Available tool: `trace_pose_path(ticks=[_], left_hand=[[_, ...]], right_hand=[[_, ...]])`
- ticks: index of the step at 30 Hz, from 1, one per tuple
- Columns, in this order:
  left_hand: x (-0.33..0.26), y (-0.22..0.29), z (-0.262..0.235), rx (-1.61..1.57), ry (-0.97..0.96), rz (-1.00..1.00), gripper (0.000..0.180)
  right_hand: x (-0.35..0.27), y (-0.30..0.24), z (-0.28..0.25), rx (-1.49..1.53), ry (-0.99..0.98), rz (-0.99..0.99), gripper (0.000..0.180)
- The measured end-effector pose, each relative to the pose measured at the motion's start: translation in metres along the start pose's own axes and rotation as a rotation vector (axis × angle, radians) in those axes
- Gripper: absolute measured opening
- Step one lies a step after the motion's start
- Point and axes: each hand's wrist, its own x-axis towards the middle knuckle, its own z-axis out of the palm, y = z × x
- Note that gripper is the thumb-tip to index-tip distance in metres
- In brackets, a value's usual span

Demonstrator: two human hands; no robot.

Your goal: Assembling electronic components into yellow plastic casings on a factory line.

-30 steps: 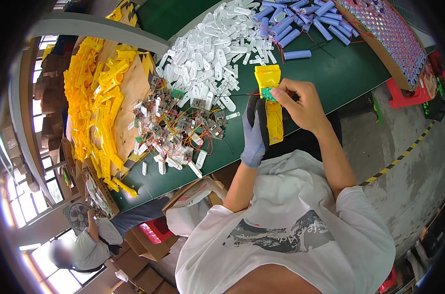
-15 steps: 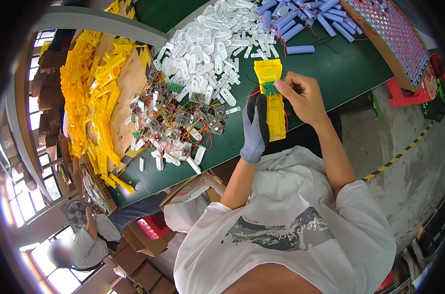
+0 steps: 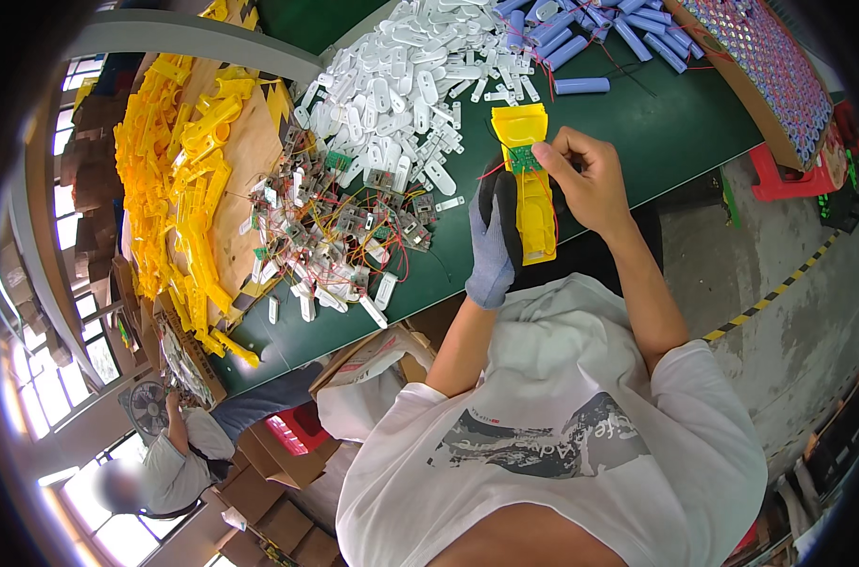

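Note:
My left hand (image 3: 494, 248), in a grey glove, grips a long yellow plastic housing (image 3: 531, 194) from below, over the near edge of the green table (image 3: 675, 123). My bare right hand (image 3: 585, 175) pinches a small green circuit board (image 3: 522, 159) with red wires and presses it into the housing's wide upper end. A heap of wired circuit boards (image 3: 339, 231) lies just left of my left hand.
White plastic parts (image 3: 410, 85) are heaped at the table's middle, blue cylindrical cells (image 3: 590, 38) beyond them, a tray of cells (image 3: 760, 66) at right. Yellow housings (image 3: 179, 180) pile up on cardboard at left. Another person (image 3: 179, 454) sits at lower left among cardboard boxes (image 3: 278, 472).
The housing and both hands stay in nearly the same place. My right fingers have pushed the green board a little deeper into the housing's top.

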Motion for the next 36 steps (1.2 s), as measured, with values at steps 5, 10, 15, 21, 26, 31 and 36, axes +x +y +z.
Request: trace_pose_path(ticks=[5,10,15,21,26,31,36], left_hand=[[0.001,-0.007,-0.003,0.016,0.048,-0.035,0.034],[0.001,-0.001,0.0,0.009,0.015,-0.07,0.034],[0.0,-0.002,0.001,-0.045,0.018,-0.047,0.033],[0.002,-0.003,0.003,-0.049,0.055,-0.047,0.031],[0.001,0.001,0.005,-0.021,0.027,-0.042,0.031],[0.003,0.0,0.006,0.067,0.021,0.011,0.031],[0.002,0.0,0.004,0.044,0.017,-0.054,0.033]], right_hand=[[-0.001,0.0,0.0,0.001,-0.002,-0.001,0.035],[-0.002,-0.001,0.001,-0.009,0.023,-0.006,0.035],[-0.001,-0.001,0.001,-0.049,0.039,-0.016,0.035],[-0.001,-0.001,-0.002,-0.073,0.037,-0.024,0.034],[-0.002,0.0,-0.003,-0.008,0.015,-0.016,0.034],[-0.003,0.005,-0.003,0.147,0.016,0.004,0.033],[-0.003,-0.003,-0.004,0.116,-0.011,0.022,0.031]])
